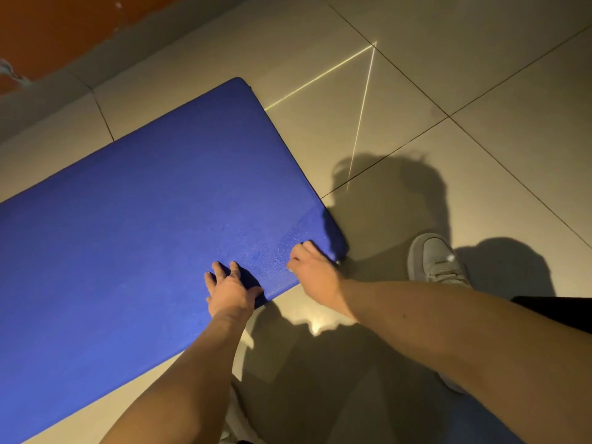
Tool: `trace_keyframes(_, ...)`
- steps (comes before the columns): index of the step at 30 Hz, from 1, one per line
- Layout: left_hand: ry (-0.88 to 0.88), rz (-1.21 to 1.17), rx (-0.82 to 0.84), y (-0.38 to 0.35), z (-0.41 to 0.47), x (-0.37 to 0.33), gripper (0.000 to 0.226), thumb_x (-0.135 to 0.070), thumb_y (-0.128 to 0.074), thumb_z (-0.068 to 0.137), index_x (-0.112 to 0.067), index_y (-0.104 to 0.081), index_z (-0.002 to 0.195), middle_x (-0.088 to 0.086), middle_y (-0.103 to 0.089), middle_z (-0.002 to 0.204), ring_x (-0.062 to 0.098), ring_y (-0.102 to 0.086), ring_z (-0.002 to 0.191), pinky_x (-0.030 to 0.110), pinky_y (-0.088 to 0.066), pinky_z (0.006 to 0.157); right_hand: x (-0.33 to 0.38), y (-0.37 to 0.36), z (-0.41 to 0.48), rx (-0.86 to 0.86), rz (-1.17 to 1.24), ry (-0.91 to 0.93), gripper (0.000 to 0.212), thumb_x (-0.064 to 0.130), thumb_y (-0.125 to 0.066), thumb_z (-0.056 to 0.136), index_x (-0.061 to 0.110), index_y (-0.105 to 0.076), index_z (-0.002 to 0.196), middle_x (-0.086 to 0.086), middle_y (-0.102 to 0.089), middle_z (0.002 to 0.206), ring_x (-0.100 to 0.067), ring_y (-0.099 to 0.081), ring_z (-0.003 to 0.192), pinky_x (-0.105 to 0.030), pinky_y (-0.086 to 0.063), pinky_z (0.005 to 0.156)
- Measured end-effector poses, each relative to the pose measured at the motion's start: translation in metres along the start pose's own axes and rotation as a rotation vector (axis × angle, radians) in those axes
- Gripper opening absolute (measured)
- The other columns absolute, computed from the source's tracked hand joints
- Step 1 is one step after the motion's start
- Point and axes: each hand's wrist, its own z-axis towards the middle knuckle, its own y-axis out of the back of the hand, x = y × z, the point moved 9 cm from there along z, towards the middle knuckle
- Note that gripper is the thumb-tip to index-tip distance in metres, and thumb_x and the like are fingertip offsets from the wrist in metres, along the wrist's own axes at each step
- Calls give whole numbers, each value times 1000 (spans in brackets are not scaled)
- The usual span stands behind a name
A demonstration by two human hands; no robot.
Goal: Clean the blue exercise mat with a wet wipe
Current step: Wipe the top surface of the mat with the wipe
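Pale glossy floor tiles [368,318] with dark grout lines: on them lies the blue foam exercise mat [144,219], matte, fine-grained, round-cornered. Near edge: my left hand [229,291] presses flat, fingers spread. My right hand [312,270] curls at the near corner; whether it pinches a wipe, I cannot tell. There the surface glistens damp; the farther expanse looks dry, apparently unwiped.

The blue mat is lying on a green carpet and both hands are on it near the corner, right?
Not quite. In the head view the blue mat lies on pale floor tiles, not a green carpet. Both the left hand and the right hand are on it near the corner.
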Motion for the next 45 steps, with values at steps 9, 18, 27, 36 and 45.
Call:
trace_keyframes(9, 7, 16, 1, 0, 3, 0, 89, -43, -71, 88, -23, -19, 158, 1, 0, 164, 32, 5, 152, 58, -36, 111, -66, 8, -18, -10, 186, -47, 43, -21, -54, 66, 6, -72, 95, -9, -58, 99, -33, -51, 91, -32, -44, 78)
trace_keyframes(18, 13, -15, 11, 0, -2, -1, 86, -39, -68, 91, -24, -16, 159, -1, 8, 166, 30, 10, 152, 60, -32, 113, -44, 0, -19, -24, 200, -251, 33, -14, -58, 64, 16, -62, 77, -7, -54, 95, -29, -49, 87, -33, -39, 74)
trace_keyframes(27, 30, -3, 11, 0, -1, -2, 86, -40, -68, 91, -25, -17, 158, -2, 8, 165, 28, 10, 152, 57, -34, 113, 4, -11, -3, 91, 171, 93, 39, -16, -56, 65, 9, -73, 91, -7, -60, 94, -31, -51, 90, -38, -47, 82)
trace_keyframes(36, 15, 1, 0, 1, -4, -2, 84, -38, -68, 91, -23, -18, 157, 0, 5, 164, 31, 6, 151, 59, -33, 112, -88, 33, 7, -26, 74, -363, 20, -3, -56, 83, 13, -66, 89, -7, -56, 108, -28, -49, 111, -31, -37, 92)
trace_keyframes(45, 34, -26, 1, 2, -6, -3, 86, -36, -68, 90, -25, -18, 158, -2, 8, 165, 28, 9, 152, 57, -30, 114, 42, -28, 22, 146, 29, 141, 26, -6, -58, 83, 12, -72, 97, -8, -59, 103, -29, -50, 101, -29, -35, 92)
